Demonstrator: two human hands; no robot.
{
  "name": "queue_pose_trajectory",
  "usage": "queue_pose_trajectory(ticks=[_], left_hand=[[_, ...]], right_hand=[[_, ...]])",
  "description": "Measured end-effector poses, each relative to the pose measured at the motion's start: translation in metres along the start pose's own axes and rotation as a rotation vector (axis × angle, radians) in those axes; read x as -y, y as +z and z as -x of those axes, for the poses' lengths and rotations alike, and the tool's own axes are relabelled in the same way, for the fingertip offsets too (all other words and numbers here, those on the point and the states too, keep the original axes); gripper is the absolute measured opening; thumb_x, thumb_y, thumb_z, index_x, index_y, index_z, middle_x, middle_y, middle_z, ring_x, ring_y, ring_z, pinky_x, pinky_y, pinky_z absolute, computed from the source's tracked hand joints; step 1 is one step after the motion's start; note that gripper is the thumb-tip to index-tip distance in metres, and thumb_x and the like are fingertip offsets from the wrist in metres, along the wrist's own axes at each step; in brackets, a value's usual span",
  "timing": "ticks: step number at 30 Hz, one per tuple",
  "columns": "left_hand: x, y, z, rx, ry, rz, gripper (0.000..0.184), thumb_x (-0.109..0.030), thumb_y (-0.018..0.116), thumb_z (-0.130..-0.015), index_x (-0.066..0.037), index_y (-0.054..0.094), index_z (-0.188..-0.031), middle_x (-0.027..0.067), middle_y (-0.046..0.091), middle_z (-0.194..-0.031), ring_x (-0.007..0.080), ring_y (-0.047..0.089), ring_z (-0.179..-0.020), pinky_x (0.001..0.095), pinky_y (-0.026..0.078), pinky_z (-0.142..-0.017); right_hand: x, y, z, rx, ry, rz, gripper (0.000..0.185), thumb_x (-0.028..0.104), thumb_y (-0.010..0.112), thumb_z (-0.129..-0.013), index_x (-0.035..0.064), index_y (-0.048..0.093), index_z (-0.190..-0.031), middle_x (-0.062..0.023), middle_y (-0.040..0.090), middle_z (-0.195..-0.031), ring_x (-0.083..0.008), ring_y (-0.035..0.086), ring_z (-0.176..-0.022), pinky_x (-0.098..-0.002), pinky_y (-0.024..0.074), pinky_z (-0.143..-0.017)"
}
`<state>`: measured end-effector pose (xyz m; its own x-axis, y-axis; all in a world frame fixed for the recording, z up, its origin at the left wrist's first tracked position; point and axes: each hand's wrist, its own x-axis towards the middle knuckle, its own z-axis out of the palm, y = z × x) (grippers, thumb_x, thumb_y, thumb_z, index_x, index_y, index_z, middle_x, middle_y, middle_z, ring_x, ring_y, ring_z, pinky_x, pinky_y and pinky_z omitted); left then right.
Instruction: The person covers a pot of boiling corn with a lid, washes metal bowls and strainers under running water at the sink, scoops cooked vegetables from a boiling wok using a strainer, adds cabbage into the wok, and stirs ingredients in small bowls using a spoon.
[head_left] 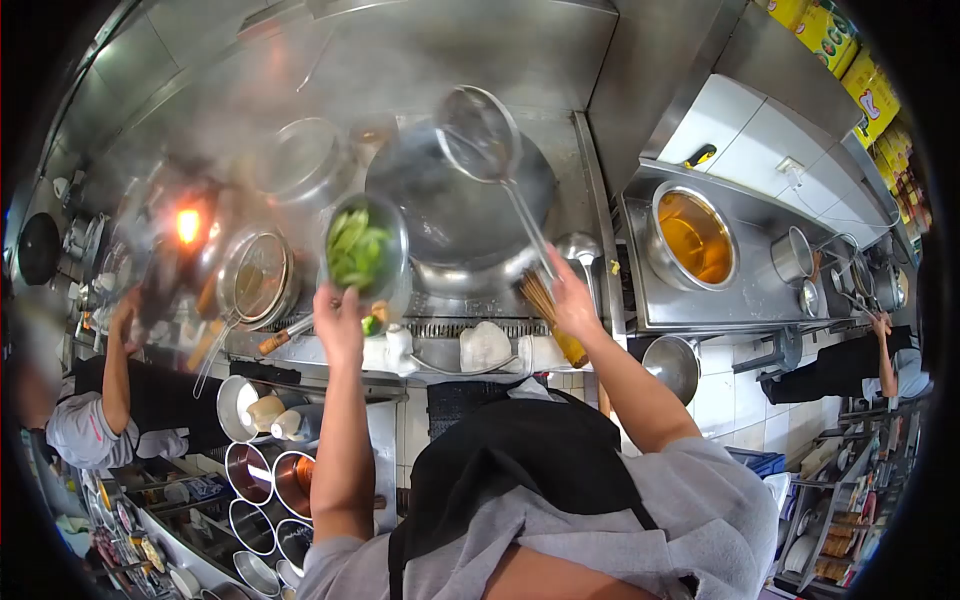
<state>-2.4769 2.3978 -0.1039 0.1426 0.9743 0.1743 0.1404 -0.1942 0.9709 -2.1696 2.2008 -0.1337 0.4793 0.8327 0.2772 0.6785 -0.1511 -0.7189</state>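
My left hand (341,322) is closed on the near rim of a metal bowl (395,262), tilted and slightly blurred. Green leafy vegetables (357,250) lie inside it. Just right of the bowl sits a large dark wok (425,205) on the stove, with steam around it. In my right hand (575,305) is the long handle of a round metal strainer (478,135), its head over the far side of the wok. Whether its bowl is perforated is hard to make out. A bamboo brush (560,330) and a metal ladle (578,247) are close to my right hand.
A pot of orange-brown liquid (692,240) stands on the right counter. Left of me are a wire strainer over a pot (258,275), a burner flame (188,226) and a co-worker (95,425). White cloths (487,347) lie along the stove's front edge. Another person (860,365) works far right.
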Motion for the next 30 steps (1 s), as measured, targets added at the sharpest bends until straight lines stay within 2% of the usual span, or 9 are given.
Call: queue_pose_trajectory(ticks=[2,5,13,14,18,23,28,29,30], left_hand=[[-0.019,0.042,-0.034,-0.104,0.309,-0.345,0.015,-0.001,0.058,-0.08,0.001,0.056,-0.094,0.0224,0.053,-0.116,0.037,0.05,-0.108,0.0402,0.04,-0.093],[-0.013,0.094,-0.105,-0.249,0.579,-0.495,0.01,-0.002,0.056,-0.081,0.0,0.055,-0.091,0.0233,0.05,-0.124,0.0406,0.05,-0.109,0.0428,0.043,-0.09],[-0.039,0.125,-0.187,-0.359,0.769,-0.477,0.008,-0.003,0.056,-0.081,-0.001,0.051,-0.087,0.0235,0.054,-0.112,0.046,0.053,-0.084,0.0451,0.046,-0.082],[-0.031,0.119,-0.176,-0.251,0.523,-0.437,0.009,-0.003,0.057,-0.081,-0.001,0.05,-0.087,0.0206,0.055,-0.103,0.0405,0.054,-0.077,0.0432,0.048,-0.077],[0.019,0.084,-0.095,0.02,-0.048,0.274,0.008,-0.005,0.054,-0.086,-0.001,0.052,-0.092,0.0082,0.056,-0.087,0.0163,0.054,-0.071,0.0313,0.054,-0.064],[0.042,0.003,0.027,0.21,-0.262,0.557,0.022,-0.005,0.049,-0.09,-0.003,0.048,-0.112,0.0094,0.058,-0.106,0.0197,0.063,-0.085,0.0347,0.057,-0.067],[0.11,-0.086,0.098,0.254,-0.361,0.443,0.029,-0.01,0.049,-0.091,-0.007,0.046,-0.12,0.0084,0.058,-0.106,0.0196,0.063,-0.083,0.0341,0.057,-0.064],[0.1,-0.093,0.109,0.213,-0.364,0.431,0.029,-0.01,0.049,-0.091,-0.007,0.046,-0.12,0.0084,0.059,-0.105,0.0195,0.063,-0.081,0.0342,0.057,-0.064],[0.089,-0.099,0.12,0.173,-0.367,0.419,0.029,-0.01,0.05,-0.09,-0.007,0.046,-0.119,0.0084,0.059,-0.105,0.0195,0.064,-0.08,0.0343,0.057,-0.064]], right_hand=[[-0.01,-0.024,0.017,0.048,0.223,-0.007,0.055,0.006,0.039,-0.09,0.0186,0.03,-0.143,-0.0216,0.045,-0.134,-0.0408,0.047,-0.119,-0.0406,0.0389,-0.097],[-0.021,-0.05,0.037,0.075,0.447,-0.071,0.054,0.006,0.04,-0.088,0.0137,0.034,-0.141,-0.0241,0.046,-0.132,-0.041,0.048,-0.118,-0.0386,0.0394,-0.096],[-0.044,-0.048,0.078,-0.19,0.164,0.041,0.058,0.001,0.041,-0.085,0.007,0.032,-0.142,-0.0258,0.058,-0.112,-0.0305,0.06,-0.099,-0.0358,0.0431,-0.089],[-0.045,-0.045,0.085,-0.148,0.269,-0.04,0.06,-0.001,0.04,-0.084,0.0076,0.032,-0.142,-0.0132,0.059,-0.082,-0.019,0.055,-0.069,-0.031,0.0457,-0.068],[-0.044,-0.02,0.114,-0.204,0.438,-0.413,0.062,-0.004,0.042,-0.082,0.0094,0.035,-0.142,0.0033,0.04,-0.066,-0.0065,0.036,-0.056,-0.0212,0.032,-0.051],[-0.055,-0.036,0.09,-0.316,0.211,-0.175,0.059,0.0,0.043,-0.081,0.0086,0.039,-0.139,0.0009,0.045,-0.063,-0.0074,0.041,-0.056,-0.0235,0.0352,-0.051],[-0.063,-0.046,0.034,-0.355,0.431,-0.182,0.051,0.002,0.044,-0.081,0.0065,0.043,-0.132,-0.0007,0.048,-0.065,-0.0085,0.042,-0.055,-0.0267,0.0343,-0.048],[-0.041,-0.054,0.026,-0.32,0.531,-0.228,0.052,0.007,0.044,-0.08,0.002,0.043,-0.131,-0.0239,0.06,-0.1,-0.0299,0.059,-0.091,-0.0348,0.044,-0.083],[-0.048,-0.057,0.021,-0.347,0.484,-0.173,0.053,0.007,0.044,-0.08,0.0015,0.042,-0.133,-0.0242,0.06,-0.103,-0.0302,0.058,-0.094,-0.0349,0.0432,-0.085]])
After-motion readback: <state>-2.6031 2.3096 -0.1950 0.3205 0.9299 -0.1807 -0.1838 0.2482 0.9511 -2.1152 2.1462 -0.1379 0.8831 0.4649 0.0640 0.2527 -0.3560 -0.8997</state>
